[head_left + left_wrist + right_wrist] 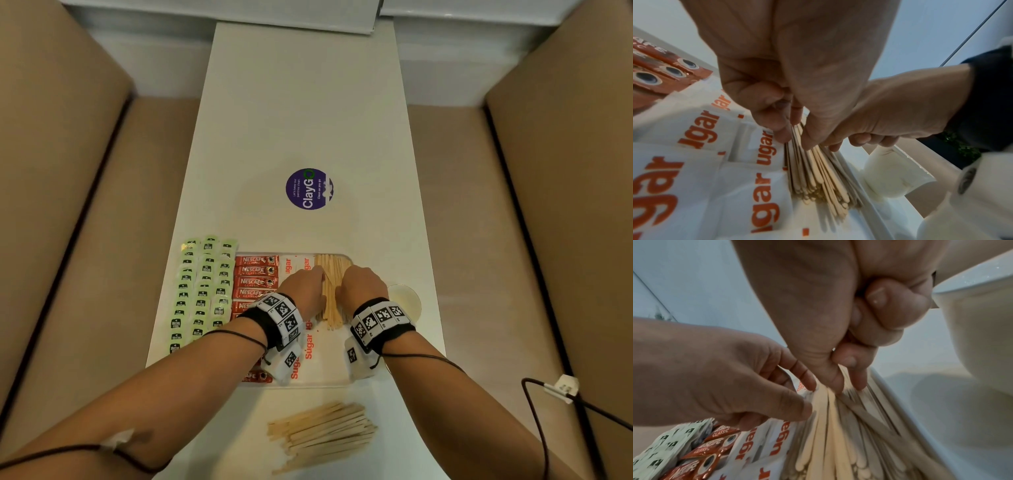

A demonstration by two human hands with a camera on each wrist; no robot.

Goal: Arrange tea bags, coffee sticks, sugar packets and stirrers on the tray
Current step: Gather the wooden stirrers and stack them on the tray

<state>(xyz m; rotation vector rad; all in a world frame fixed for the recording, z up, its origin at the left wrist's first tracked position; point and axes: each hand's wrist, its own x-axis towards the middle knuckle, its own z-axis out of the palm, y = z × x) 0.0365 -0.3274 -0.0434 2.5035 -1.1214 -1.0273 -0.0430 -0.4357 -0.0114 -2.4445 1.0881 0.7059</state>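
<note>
Lying nearest, at the near end of the long white table (308,120): a loose heap of pale flat wooden stirrers (322,431), fanned out and pointing roughly sideways, just short of the tray.

Sitting beyond it, a white rectangular tray (308,386) with a raised rim.

Reaching in over the tray, both forearms, each wearing a black wrist strap with square-patterned marker blocks.

Closing on a second bundle of wooden stirrers (331,301) lying lengthwise along the tray's right side: the left hand (303,291), thumb and fingertips (783,134) pinching the sticks near their far part, and the right hand (363,286) just beside it, thumb and forefinger pinching the same bundle while the remaining fingers are curling into the palm – both hands gripping, neither one open.

Fanning out toward the near end of the tray, the free tips of that bundle.

Filling the tray to the left of the bundle, white paper sugar packets (294,265) with orange lettering, then red foil coffee sticks (255,270) in a stacked column.

Lying furthest left in overlapping rows, light green tea bags (202,291) – possibly over the tray's left edge, though hard telling from here.

Standing just right of the tray, near the right wrist, a white paper cup (406,301).

Showing further up the table, a round purple sticker (309,188).

Flanking the table, tan padded benches (68,240).
</note>
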